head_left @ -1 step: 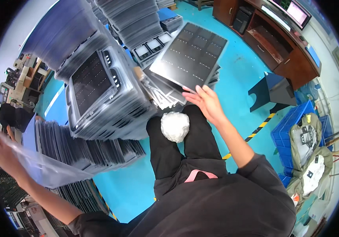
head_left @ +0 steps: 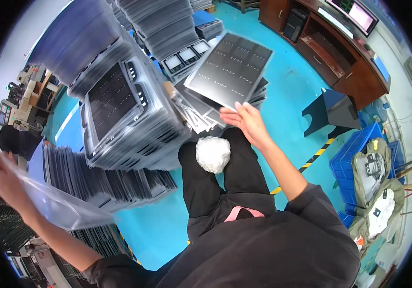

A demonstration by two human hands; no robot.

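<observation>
At the far left my left hand (head_left: 6,180) is closed on the edge of a clear plastic sheet (head_left: 69,206), which trails down toward the floor. My right hand (head_left: 250,126) is open with its fingers apart, its fingertips at the near corner of a dark rectangular panel (head_left: 232,67). This panel has rows of small light marks and a pale border; it sits at a tilt over a loose pile of sheets (head_left: 196,115). A white crumpled ball (head_left: 212,154) rests between my thighs. Whether the panel touches the pile all along cannot be seen.
A tall stack of clear-edged panels (head_left: 129,149) stands left of the pile, with more stacks (head_left: 163,29) behind. Upright sheets (head_left: 105,185) stand below it. At right are a dark stool (head_left: 331,113), a blue crate (head_left: 343,168) and a wooden desk (head_left: 331,57). Another person (head_left: 16,139) is far left.
The dark panel has shifted slightly lower and nearer to me. My right hand has moved a little left. The plastic sheet in my left hand has swung slightly.
</observation>
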